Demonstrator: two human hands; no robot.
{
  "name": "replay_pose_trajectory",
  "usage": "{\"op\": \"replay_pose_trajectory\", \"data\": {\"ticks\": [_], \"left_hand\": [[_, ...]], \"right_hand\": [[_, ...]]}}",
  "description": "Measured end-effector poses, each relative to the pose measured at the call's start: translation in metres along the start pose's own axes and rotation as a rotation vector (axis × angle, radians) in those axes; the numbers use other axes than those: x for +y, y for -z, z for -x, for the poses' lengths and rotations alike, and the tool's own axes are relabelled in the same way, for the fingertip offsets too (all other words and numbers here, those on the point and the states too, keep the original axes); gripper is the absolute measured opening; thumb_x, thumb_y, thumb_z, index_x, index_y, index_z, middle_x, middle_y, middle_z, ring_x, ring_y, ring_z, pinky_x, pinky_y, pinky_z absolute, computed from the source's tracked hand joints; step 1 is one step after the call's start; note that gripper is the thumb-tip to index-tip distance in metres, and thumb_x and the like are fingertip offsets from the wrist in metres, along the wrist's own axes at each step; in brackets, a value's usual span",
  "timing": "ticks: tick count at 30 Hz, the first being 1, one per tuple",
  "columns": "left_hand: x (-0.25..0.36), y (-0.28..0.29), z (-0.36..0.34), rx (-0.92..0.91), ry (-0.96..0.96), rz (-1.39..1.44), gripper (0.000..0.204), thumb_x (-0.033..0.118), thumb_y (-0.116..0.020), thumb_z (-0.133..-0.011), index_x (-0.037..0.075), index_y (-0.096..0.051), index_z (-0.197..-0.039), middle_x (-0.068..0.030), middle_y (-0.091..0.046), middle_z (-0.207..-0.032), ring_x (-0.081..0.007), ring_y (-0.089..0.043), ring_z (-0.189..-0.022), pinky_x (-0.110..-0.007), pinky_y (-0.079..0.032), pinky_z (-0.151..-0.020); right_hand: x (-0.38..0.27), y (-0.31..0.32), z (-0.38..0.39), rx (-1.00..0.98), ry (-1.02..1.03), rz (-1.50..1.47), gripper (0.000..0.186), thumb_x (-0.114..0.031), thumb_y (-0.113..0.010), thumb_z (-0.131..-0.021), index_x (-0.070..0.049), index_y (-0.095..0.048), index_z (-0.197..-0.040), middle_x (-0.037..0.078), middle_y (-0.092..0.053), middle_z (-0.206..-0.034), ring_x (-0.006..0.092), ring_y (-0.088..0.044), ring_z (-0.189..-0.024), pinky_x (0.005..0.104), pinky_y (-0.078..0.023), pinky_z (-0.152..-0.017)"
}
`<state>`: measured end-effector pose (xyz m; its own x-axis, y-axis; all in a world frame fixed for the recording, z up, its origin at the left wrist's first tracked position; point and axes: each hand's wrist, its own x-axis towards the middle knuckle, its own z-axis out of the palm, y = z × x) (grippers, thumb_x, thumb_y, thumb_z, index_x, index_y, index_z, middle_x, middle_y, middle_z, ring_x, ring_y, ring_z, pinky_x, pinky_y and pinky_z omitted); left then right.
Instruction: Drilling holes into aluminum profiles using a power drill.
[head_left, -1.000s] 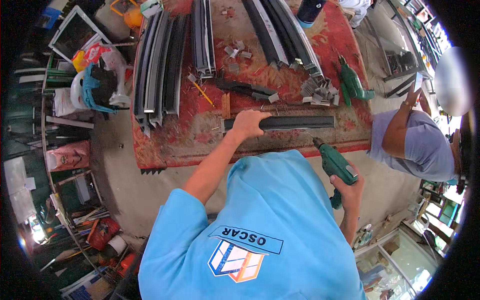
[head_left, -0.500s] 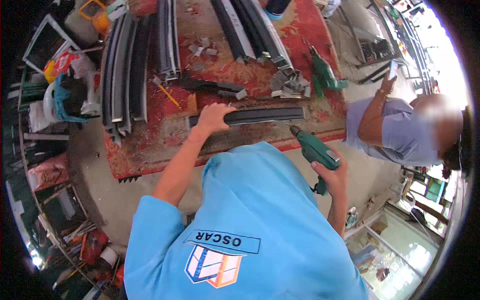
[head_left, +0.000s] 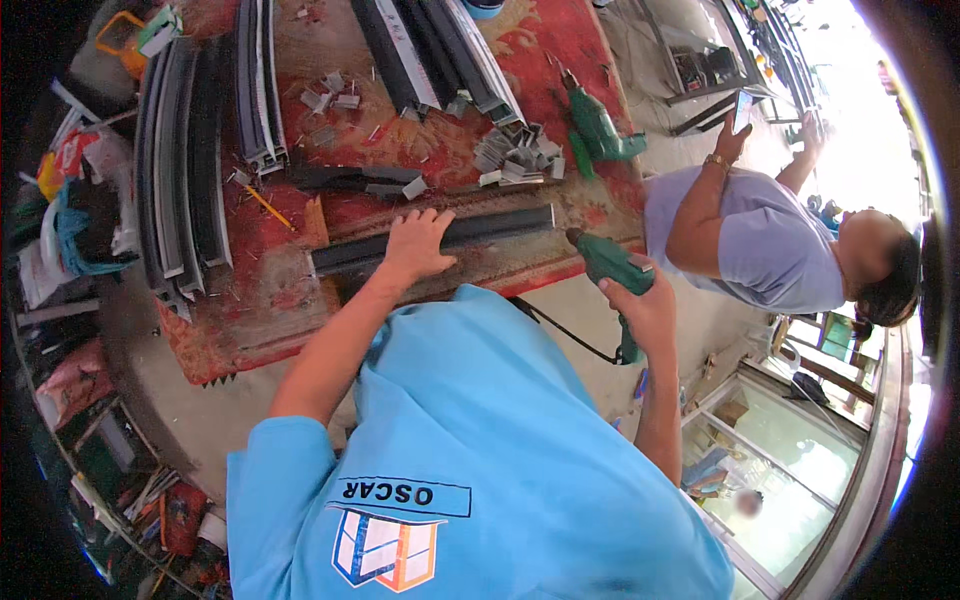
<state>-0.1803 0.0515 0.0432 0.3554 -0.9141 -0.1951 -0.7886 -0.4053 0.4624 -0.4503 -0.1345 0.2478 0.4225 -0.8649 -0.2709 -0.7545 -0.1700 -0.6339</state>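
Observation:
A short dark grey metal profile lies along the near part of the table. My left hand is laid across it left of its middle, fingers over the far edge and thumb along the near edge. My right hand is wrapped around the grip of a green power drill. The drill's chuck points left, close to the profile's right end and apart from it. Whether a bit is fitted is too small to tell.
The worn red table bears long dark profiles at the left, cut metal pieces, a yellow pencil and a second green drill. A person with a phone stands right of the table. A cord hangs below my drill.
The view has shifted, so the table sits further left. My left hand has come further along the profile, whose right end now tilts up in the picture. The drill stays near that end.

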Motion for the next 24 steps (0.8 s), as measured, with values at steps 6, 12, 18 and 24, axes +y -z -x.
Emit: {"op": "replay_pose_trajectory", "data": {"ticks": [6, 12, 18, 24], "left_hand": [[0.004, -0.015, -0.011, 0.021, 0.093, 0.001, 0.037, 0.020, -0.073, -0.076, 0.012, -0.060, -0.110, -0.0086, -0.067, -0.099, -0.0345, -0.068, -0.094, -0.052, -0.053, -0.082], [0.001, -0.021, -0.012, 0.030, 0.096, -0.020, 0.046, 0.027, -0.080, -0.072, 0.012, -0.061, -0.111, -0.0099, -0.068, -0.100, -0.0358, -0.068, -0.096, -0.051, -0.054, -0.081], [0.007, -0.012, -0.013, 0.027, 0.111, 0.018, 0.035, 0.019, -0.075, -0.073, 0.012, -0.061, -0.104, -0.0092, -0.067, -0.096, -0.0332, -0.068, -0.094, -0.051, -0.053, -0.079], [0.008, -0.007, -0.013, -0.038, 0.129, 0.019, 0.047, 0.033, -0.083, -0.073, 0.012, -0.060, -0.109, -0.0094, -0.069, -0.105, -0.0342, -0.068, -0.100, -0.050, -0.054, -0.084]], "right_hand": [[-0.011, 0.001, -0.026, -0.090, -0.038, 0.130, 0.049, -0.021, -0.086, -0.078, 0.000, -0.067, -0.118, 0.003, -0.069, -0.080, 0.0090, -0.062, -0.067, 0.0269, -0.050, -0.062], [-0.020, -0.002, -0.042, -0.196, -0.145, 0.203, 0.064, -0.032, -0.087, -0.071, 0.001, -0.068, -0.122, 0.018, -0.075, -0.100, 0.0268, -0.073, -0.091, 0.0387, -0.054, -0.083], [-0.011, -0.009, -0.045, -0.155, -0.121, 0.218, 0.072, -0.033, -0.087, -0.072, 0.004, -0.064, -0.129, 0.019, -0.076, -0.100, 0.0257, -0.073, -0.093, 0.0386, -0.055, -0.085], [-0.012, -0.010, -0.046, -0.159, -0.124, 0.225, 0.075, -0.034, -0.087, -0.072, 0.007, -0.063, -0.130, 0.021, -0.075, -0.103, 0.0257, -0.073, -0.095, 0.0382, -0.055, -0.086]]}}
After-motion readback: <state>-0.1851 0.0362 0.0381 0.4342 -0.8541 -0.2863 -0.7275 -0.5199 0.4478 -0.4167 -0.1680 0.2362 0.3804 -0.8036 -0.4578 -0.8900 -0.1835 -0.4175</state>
